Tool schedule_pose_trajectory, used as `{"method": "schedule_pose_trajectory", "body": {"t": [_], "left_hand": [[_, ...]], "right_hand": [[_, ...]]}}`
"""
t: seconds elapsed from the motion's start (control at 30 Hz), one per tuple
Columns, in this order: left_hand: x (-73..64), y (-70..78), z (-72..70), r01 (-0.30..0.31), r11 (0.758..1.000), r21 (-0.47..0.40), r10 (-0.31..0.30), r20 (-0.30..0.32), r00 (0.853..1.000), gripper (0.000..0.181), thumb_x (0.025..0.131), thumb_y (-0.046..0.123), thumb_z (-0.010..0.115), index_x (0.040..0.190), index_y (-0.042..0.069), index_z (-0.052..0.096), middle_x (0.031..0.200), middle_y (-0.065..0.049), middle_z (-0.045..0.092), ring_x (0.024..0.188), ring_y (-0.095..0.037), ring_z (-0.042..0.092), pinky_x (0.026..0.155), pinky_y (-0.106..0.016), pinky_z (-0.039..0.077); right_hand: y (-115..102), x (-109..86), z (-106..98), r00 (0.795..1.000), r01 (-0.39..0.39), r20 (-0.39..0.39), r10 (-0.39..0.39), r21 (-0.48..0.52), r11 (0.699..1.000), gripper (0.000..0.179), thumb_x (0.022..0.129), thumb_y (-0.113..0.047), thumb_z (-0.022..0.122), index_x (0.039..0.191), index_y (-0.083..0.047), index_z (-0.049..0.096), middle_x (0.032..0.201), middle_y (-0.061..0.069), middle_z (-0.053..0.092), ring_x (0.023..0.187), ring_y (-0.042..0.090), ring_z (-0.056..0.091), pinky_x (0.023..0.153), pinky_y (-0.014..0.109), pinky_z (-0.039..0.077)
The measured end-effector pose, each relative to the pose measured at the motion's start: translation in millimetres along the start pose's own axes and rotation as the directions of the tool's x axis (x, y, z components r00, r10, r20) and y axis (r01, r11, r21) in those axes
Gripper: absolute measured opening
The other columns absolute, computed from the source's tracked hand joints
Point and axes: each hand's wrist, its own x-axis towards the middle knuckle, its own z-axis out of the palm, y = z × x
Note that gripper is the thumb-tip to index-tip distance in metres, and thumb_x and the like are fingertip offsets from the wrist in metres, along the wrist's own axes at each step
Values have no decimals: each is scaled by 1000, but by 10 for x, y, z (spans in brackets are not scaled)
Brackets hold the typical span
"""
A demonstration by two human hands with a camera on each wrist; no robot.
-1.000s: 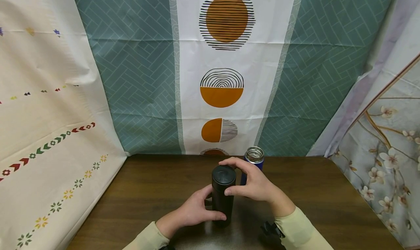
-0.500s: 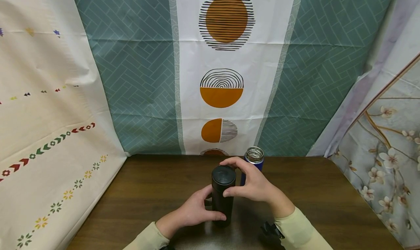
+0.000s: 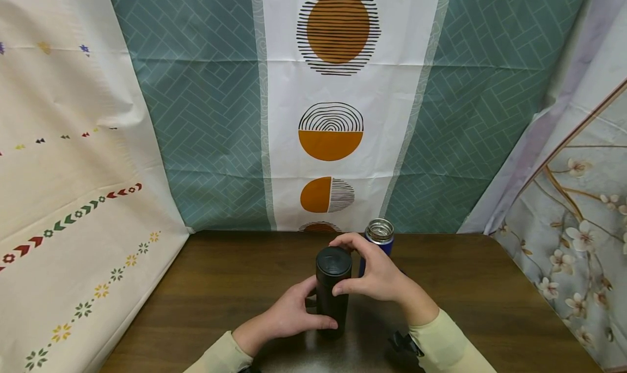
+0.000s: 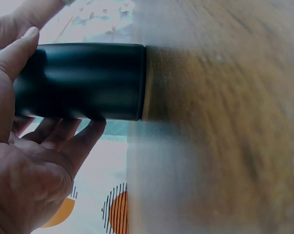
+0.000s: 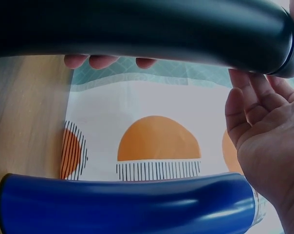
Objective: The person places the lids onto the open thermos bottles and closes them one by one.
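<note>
Looking at the near middle of the tabletop [image 3: 235,269], we find the black flask [image 3: 333,305] standing upright between the two hands. We judge it to be stiff and not fragile, perhaps of moderate weight, but its smooth wall may slip a little, so the body and the lid [image 3: 334,261] seem the good places to hold. The left hand [image 3: 294,313], on its left, curves around the body; the right hand [image 3: 379,272], higher and on its right, grips the lid between bent thumb and fingers.

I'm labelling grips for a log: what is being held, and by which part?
The black bottle: the left hand grips its body, the right hand its top end, at the lid.
</note>
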Motion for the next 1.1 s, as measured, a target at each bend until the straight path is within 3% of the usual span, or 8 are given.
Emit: {"method": "schedule_pose_trajectory", "body": {"t": [0.27, 0.5, 0.83, 1.1], "left_hand": [[0, -7, -7, 10, 1000, -10, -10, 8, 1000, 80, 93, 32, 95, 160, 41, 52, 145, 12, 69, 135, -18, 65, 111, -44, 54], [4, -15, -3, 0, 1000, 1, 0, 4, 1000, 80, 92, 33, 95, 159, 40, 53, 146, 12, 68, 135, -18, 65, 111, -44, 54], [5, -18, 1, 5, 1000, 5, -5, -1, 1000, 81, 92, 35, 95, 160, 42, 51, 146, 12, 68, 134, -18, 66, 111, -43, 54], [4, -28, 2, 10, 1000, 5, -10, -3, 1000, 82, 92, 34, 95, 160, 43, 51, 147, 12, 68, 135, -18, 65, 112, -44, 53]], "right_hand": [[38, 5, -2, 987, 63, 135, -86, 168, 984, 77, 98, -7, 81, 167, -15, 47, 157, 9, 63, 145, 30, 59, 125, 42, 41], [60, 7, -10, 977, 106, 154, -150, 262, 959, 70, 100, 0, 71, 165, 3, 44, 158, 16, 62, 145, 32, 59, 125, 40, 41], [43, 18, -42, 986, 80, 130, -103, 171, 982, 66, 99, -7, 78, 161, -10, 55, 148, 8, 69, 136, 30, 66, 121, 46, 46], [46, 1, -50, 993, 51, 99, -62, 110, 993, 66, 95, -5, 84, 156, -13, 60, 144, 5, 71, 129, 26, 68, 116, 48, 50]]}}
